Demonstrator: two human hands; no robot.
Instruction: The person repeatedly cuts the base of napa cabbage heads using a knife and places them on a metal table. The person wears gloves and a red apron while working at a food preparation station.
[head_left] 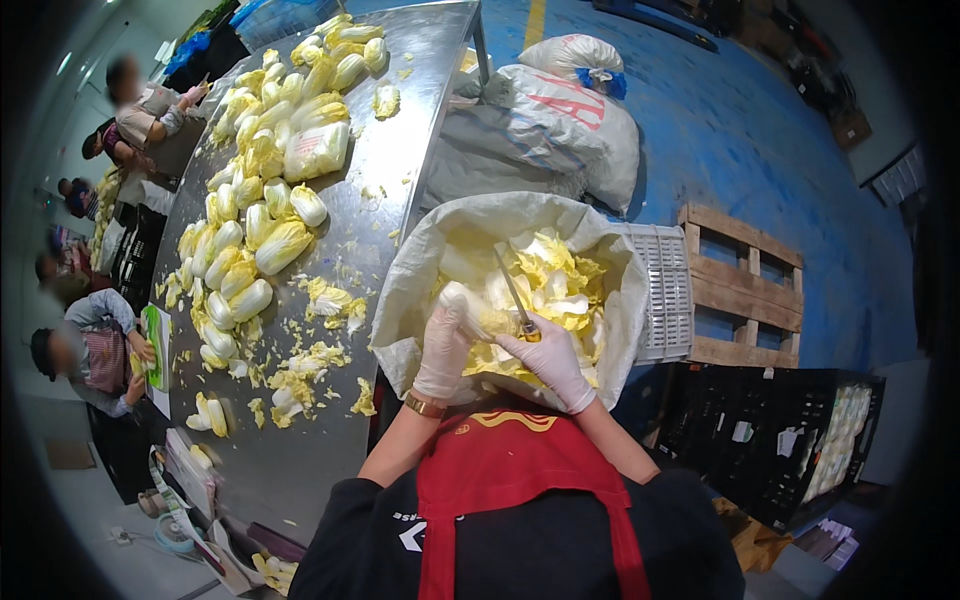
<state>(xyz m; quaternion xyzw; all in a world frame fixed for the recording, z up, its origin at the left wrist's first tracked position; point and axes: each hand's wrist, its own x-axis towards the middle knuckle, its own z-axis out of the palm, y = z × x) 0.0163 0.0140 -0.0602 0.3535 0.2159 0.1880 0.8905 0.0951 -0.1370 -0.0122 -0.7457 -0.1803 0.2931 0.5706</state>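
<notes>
Over a white woven sack (405,290) with its mouth spread wide, both my gloved hands work close together. My left hand (445,345) is wrapped round a napa cabbage (492,318), whose pale yellow leaves are a little blurred. In my right hand (552,362) is a knife (512,285) with a yellow and black handle; its blade slants up and away to the left, beside the cabbage. Loose yellow and white cabbage leaves (565,275) lie inside the sack beneath my hands. My fingertips on the cabbage are partly hidden.
A steel table (400,130) on the left carries many napa cabbages (285,245) and leaf scraps (295,390). Full sacks (570,125) stand beyond. To the right are a white crate (662,290), a wooden pallet (745,295) and black crates (750,430). Co-workers stand across the table.
</notes>
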